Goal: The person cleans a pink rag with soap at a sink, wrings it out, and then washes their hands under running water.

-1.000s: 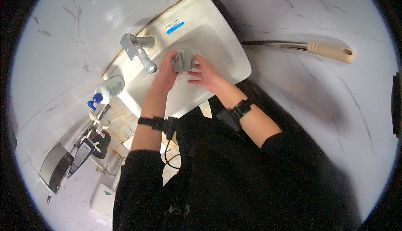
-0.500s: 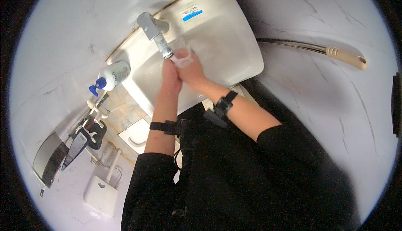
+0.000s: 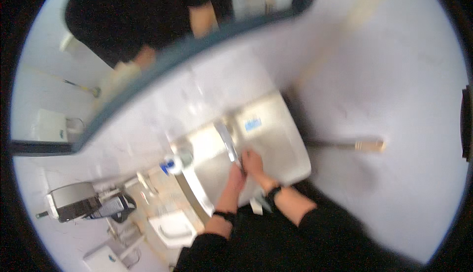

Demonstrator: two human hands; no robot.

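Note:
My left hand and my right hand are close together over the basin of a white sink. Just above them is the spout of a chrome faucet. Motion blur smears the fingers of both hands, so whether they hold anything cannot be made out. A narrow dark gap shows between the two hands below the spout. Each forearm wears a black strap. On the sink's left rim stands a pump bottle with a blue top, apart from my hands.
A dark-framed mirror hangs above the sink, reflecting a black-clothed torso. To the right, a beige-handled metal rod is beside the wall. Lower left are a wall shelf with items, a squat toilet and a white wall-mounted box.
My view has tilted upward, bringing the mirror in and shifting the sink and hands lower. Both hands stay near the spout; my right hand now looks more drawn together.

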